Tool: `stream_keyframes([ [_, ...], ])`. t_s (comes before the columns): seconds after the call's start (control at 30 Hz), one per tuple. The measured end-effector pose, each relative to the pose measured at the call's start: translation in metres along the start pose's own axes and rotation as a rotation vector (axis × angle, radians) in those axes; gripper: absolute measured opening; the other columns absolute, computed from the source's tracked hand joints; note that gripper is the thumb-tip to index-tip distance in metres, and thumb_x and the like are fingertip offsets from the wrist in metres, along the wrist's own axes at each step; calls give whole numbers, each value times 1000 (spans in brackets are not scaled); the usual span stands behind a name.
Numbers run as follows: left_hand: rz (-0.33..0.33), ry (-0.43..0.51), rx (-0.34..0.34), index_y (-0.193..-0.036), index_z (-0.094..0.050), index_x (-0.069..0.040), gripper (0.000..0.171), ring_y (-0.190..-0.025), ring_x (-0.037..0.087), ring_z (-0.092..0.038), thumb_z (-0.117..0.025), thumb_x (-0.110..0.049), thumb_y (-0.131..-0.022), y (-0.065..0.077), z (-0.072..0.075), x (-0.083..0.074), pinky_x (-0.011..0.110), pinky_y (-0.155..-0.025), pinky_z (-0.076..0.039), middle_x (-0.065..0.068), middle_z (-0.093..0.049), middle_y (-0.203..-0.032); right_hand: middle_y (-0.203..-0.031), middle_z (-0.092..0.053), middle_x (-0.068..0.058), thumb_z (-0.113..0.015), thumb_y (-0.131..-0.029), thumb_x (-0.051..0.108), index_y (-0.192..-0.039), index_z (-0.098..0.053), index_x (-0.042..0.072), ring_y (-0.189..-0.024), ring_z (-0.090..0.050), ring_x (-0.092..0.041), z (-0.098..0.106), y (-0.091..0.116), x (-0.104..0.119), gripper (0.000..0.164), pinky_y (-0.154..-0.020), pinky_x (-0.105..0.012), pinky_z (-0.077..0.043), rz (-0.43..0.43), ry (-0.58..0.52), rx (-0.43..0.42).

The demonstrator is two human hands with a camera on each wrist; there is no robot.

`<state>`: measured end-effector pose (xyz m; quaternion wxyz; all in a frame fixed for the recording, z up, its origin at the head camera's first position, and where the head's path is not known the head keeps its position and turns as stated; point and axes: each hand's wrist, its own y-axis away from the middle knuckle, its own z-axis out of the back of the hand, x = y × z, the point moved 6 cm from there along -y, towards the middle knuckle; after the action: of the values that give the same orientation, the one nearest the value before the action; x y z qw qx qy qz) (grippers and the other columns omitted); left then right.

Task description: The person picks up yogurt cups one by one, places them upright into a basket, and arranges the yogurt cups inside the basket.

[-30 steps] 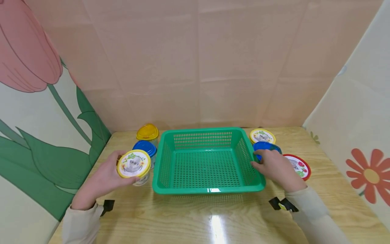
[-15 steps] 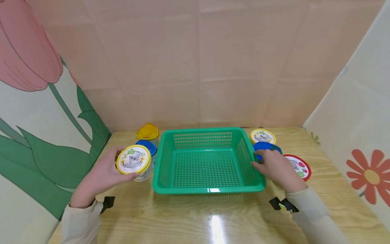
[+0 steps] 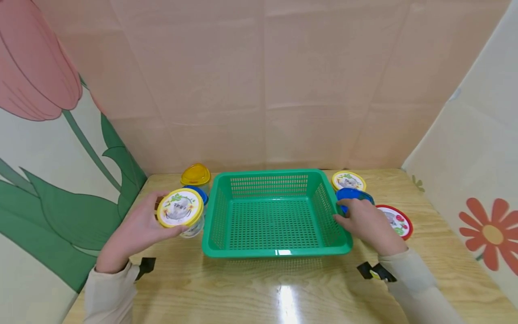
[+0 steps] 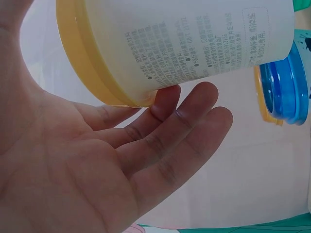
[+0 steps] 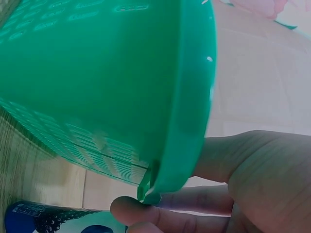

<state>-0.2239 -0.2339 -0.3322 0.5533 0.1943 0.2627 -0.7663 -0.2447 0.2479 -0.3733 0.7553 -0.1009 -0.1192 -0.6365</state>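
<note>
Pinkish-beige sheeting (image 3: 259, 90) is hanging across the back, its fold lines showing, while a tulip-painted wall (image 3: 38, 63) is rising on the left and a pale wall (image 3: 457, 162) with a red flower is leaning in on the right. Below, a wood-grained table (image 3: 243, 288) is catching a bright streak of light. Midway along it, a green basket (image 3: 279, 253) is standing lengthwise between the two hands. From where I'm standing, the person's right hand (image 3: 368, 222) is pinching the basket's right rim between thumb and fingers. Their left hand (image 3: 139, 225) is gripping a yellow-lidded tub (image 3: 180, 208) around its lid, just outside the basket's left side; whether its base is touching the table I cannot tell. Right behind that tub, a blue-lidded container (image 3: 201, 192) is peeking out, with an amber-lidded container (image 3: 196, 174) sitting farther back. Beyond the other rim, a red-rimmed tub (image 3: 398, 221), a blue container (image 3: 351, 194) and another yellow-rimmed tub (image 3: 349, 181) are clustering near the right hand. Small black tabs (image 3: 146, 267) are jutting from both cuffs.
</note>
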Motion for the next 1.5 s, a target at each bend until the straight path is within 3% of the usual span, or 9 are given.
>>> stream_keyframes([
  [0.53,-9,16,-4,-138,-43,-2,88,-99,24,-59,-87,-44,-75,-8,0,-6,39,-80,-52,11,-57,-120,-82,-70,-7,-71,-92,31,-128,-61,-7,-66,-60,-15,1,-1,0,54,-55,-32,-50,-3,-13,18],
  [1.07,9,109,61,-140,-39,-5,89,-102,27,-57,-88,-40,-75,-21,-11,-5,39,-81,-53,10,-54,-124,-83,-70,-7,-71,-93,31,-129,-60,-7,-67,-60,-15,-1,-1,-1,54,-56,-32,-50,-11,-22,30],
  [1.5,-13,107,50,-136,-42,-3,86,-102,25,-57,-87,-44,-75,-34,-17,-10,42,-85,-51,10,-57,-121,-86,-71,-9,-71,-92,32,-130,-60,-7,-68,-61,-16,-1,0,-1,55,-57,-34,-52,-19,-20,43],
])
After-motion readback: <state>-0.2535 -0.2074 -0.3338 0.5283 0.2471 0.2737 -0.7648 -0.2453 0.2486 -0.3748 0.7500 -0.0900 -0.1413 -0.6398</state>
